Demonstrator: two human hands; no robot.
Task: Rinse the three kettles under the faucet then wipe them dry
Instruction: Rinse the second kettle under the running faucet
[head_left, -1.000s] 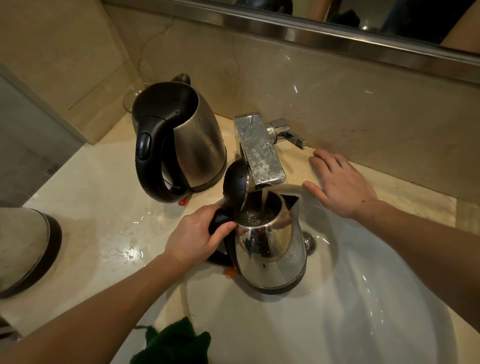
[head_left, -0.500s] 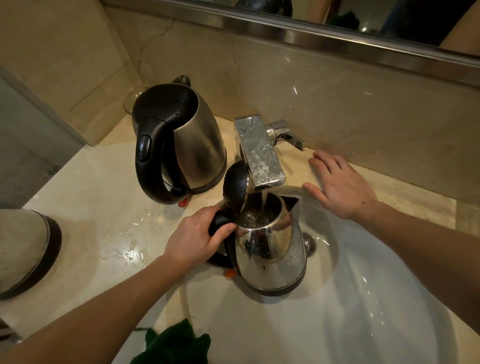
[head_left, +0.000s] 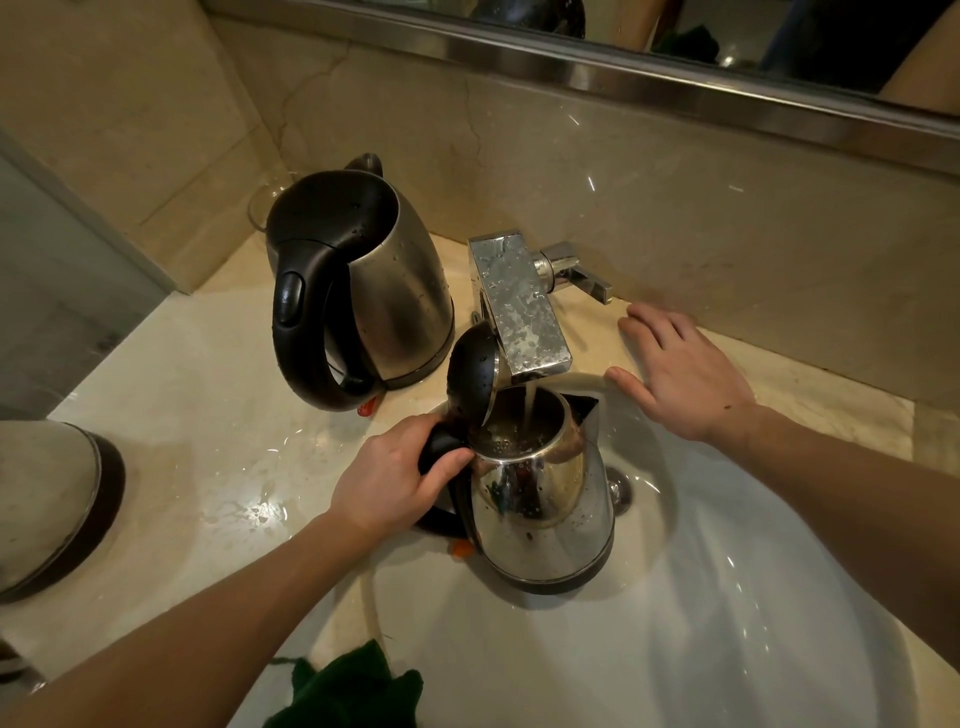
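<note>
My left hand (head_left: 395, 478) grips the black handle of a shiny steel kettle (head_left: 545, 509) held upright in the white sink (head_left: 727, 597). Its black lid (head_left: 472, 374) stands open and water runs from the square chrome faucet (head_left: 519, 306) into it. A second steel kettle (head_left: 363, 291) with a black handle and shut lid stands on the counter behind, wet with drops. Part of a third kettle (head_left: 52, 504) shows at the left edge. My right hand (head_left: 680, 374) rests flat on the sink's rim, right of the faucet.
A dark green cloth (head_left: 348, 691) lies at the sink's near edge. The beige stone counter (head_left: 208, 441) is wet in patches. The faucet's lever (head_left: 582, 275) points right toward the back wall. A mirror runs above the wall, and a glass sits behind the second kettle.
Water keeps running into the held kettle. Both hands and all the kettles stay where they were.
</note>
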